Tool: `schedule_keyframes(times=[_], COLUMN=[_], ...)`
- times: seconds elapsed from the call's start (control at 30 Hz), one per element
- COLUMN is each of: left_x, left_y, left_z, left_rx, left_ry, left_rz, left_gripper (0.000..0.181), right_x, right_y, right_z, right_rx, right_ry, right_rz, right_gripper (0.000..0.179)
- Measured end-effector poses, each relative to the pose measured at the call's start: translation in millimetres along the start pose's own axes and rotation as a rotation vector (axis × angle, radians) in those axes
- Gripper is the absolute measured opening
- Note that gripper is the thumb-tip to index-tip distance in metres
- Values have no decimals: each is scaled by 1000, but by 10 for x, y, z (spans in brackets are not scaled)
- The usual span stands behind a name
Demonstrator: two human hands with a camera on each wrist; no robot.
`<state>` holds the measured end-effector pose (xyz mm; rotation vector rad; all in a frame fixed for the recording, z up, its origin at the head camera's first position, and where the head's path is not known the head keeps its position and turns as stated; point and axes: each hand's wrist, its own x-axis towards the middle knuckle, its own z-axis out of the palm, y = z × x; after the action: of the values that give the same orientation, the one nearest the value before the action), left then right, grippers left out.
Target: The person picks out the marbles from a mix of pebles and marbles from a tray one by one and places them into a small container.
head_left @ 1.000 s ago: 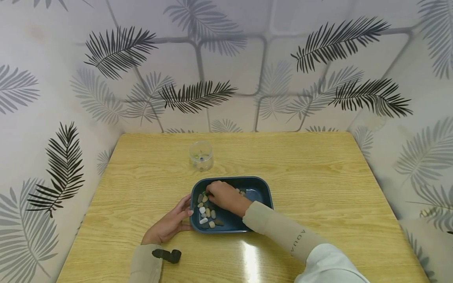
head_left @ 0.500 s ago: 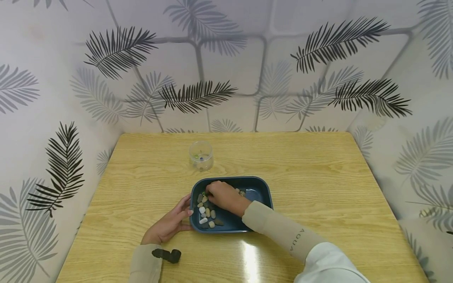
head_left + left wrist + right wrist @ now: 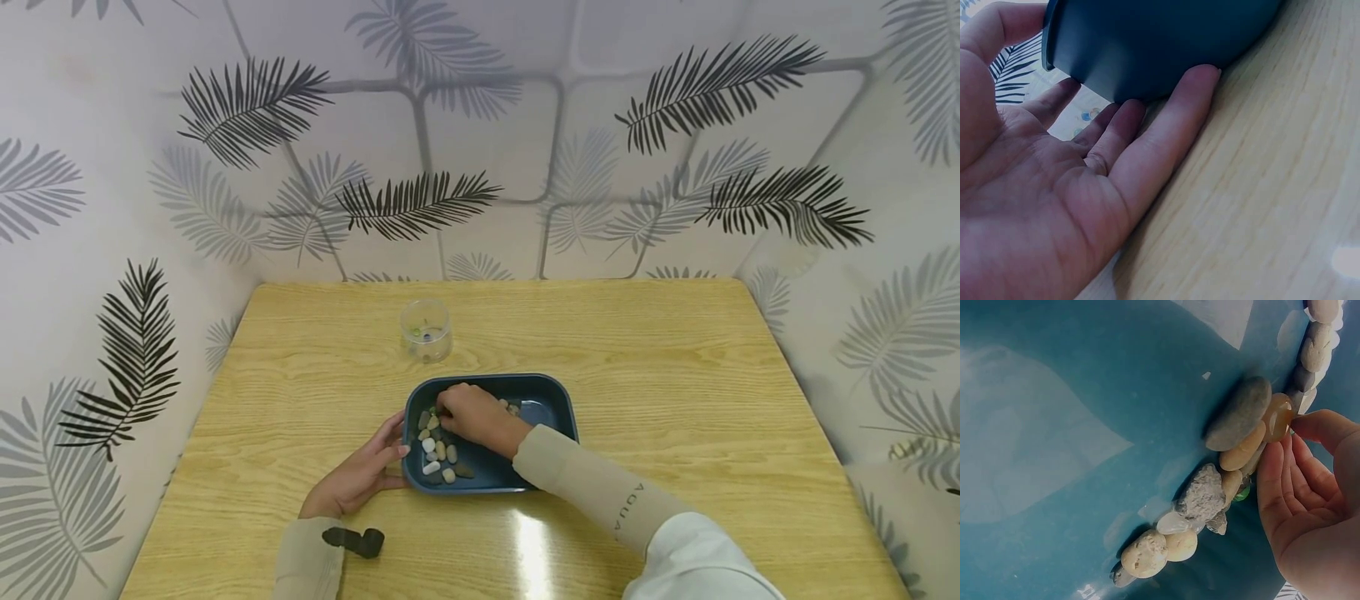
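Observation:
A dark blue rectangular tray [image 3: 491,492] holds several pebbles, mostly along its left side. My left hand [image 3: 360,479] rests against the tray's left outer wall, its thumb at the rim and its fingers [image 3: 1166,131] spread lower on the wall. Inside the tray, my right hand [image 3: 476,414] pinches a glossy amber pebble [image 3: 1279,417] between thumb and fingertips. Beside it in the right wrist view lie a grey oblong pebble [image 3: 1239,414], a tan pebble [image 3: 1244,447] and a rough grey stone [image 3: 1202,492]. A small green glass piece [image 3: 1242,493] shows among the pebbles.
A clear round container [image 3: 427,331] with a few small green and blue pieces in it stands behind the tray on the wooden table [image 3: 675,375]. A leaf-patterned wall [image 3: 495,142] rises at the table's back edge. A black strap circles the left wrist.

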<state>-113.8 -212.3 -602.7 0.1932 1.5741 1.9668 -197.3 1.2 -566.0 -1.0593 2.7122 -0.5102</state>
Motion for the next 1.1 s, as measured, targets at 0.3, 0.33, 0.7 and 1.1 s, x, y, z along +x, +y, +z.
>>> schedule_keyframes(times=[0.3,0.33,0.7,1.1], left_x=[5,6,10,-6], left_y=[13,14,11,19], left_z=[13,15,9,31], left_rx=[2,1,0,0], left_ry=[16,16,18,29], left_rz=[-7,-8,-18,-19], left_gripper=[65,64,63,62], right_x=[4,4,-4,-64], right_y=[5,5,-11,-15], right_z=[-13,-13,-49,-130], right_rx=[20,23,45,79], right_ry=[-21,-22,-44,14], right_rz=[20,21,-4,-57], right_gripper=[12,13,13,13])
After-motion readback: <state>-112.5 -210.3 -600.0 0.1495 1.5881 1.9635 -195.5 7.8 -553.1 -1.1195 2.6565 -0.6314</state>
